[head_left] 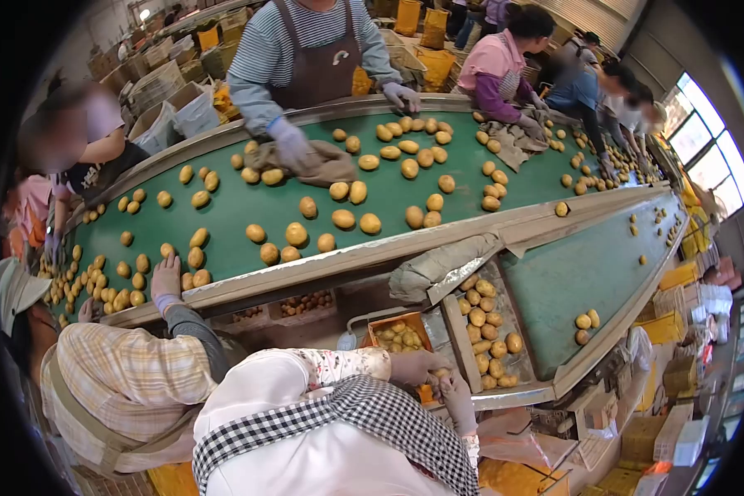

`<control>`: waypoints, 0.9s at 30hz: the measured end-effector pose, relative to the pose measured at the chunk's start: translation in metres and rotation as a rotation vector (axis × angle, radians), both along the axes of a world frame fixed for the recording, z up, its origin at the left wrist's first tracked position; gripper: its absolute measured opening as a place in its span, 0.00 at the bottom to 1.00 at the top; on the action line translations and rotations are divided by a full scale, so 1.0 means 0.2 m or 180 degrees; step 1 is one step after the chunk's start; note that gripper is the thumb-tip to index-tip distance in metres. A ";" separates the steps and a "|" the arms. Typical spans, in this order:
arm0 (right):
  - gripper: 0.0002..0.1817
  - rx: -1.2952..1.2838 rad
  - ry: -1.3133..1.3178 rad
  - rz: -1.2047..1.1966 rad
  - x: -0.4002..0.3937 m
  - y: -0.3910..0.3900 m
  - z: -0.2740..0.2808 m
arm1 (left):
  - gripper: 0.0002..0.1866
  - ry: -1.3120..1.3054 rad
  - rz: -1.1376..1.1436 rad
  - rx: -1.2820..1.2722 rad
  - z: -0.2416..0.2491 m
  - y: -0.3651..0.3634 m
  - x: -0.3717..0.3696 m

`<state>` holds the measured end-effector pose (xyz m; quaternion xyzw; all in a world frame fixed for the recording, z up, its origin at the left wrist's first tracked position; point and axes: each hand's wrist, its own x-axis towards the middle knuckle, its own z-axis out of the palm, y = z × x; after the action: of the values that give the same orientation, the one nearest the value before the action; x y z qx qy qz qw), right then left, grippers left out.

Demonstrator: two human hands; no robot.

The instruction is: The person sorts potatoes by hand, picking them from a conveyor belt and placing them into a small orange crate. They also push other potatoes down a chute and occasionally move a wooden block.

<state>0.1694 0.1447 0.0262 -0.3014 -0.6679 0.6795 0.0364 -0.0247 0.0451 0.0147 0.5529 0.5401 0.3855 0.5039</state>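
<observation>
Potato (441,374), small and partly hidden, sits at lower centre of the frame, apparently gripped between the left hand (415,366) and right hand (457,399). Slackening fingers could drop it against the orange crate (424,329), bruising its skin.

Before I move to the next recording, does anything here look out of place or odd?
One potato appears to sit alone on the rail between the large belt and the small belt, off both. A grey cloth also looks askew, bunched along the rail's near side.
</observation>
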 end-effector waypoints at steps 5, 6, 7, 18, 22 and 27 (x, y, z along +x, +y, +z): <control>0.26 0.0191 -0.0179 -0.0242 -0.02 -0.03 0.05 | 0.28 -0.0305 -0.0070 -0.0712 0.18 -0.02 -0.04; 0.27 0.0205 -0.0151 -0.0250 -0.02 -0.04 0.05 | 0.28 -0.0287 -0.0094 -0.0579 0.15 -0.02 -0.03; 0.28 0.0203 -0.0194 -0.0290 -0.01 -0.04 0.04 | 0.27 -0.0265 -0.0081 -0.0455 0.12 -0.02 -0.03; 0.21 0.0184 -0.0327 -0.0427 -0.11 -0.04 0.02 | 0.18 0.0953 0.0603 0.0167 -0.09 -0.05 0.06; 0.23 0.0403 -0.0381 -0.0320 -0.15 -0.03 -0.06 | 0.20 0.0653 0.0260 -0.0371 -0.16 -0.07 0.00; 0.24 0.1913 -0.0618 0.0034 -0.07 -0.02 -0.29 | 0.22 0.0969 0.0700 -0.0976 -0.43 -0.03 -0.12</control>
<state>0.1564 0.1406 -0.0323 -0.3370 -0.8408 0.4199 0.0563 -0.0490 0.0386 -0.0718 0.4595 0.7190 0.2638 0.4498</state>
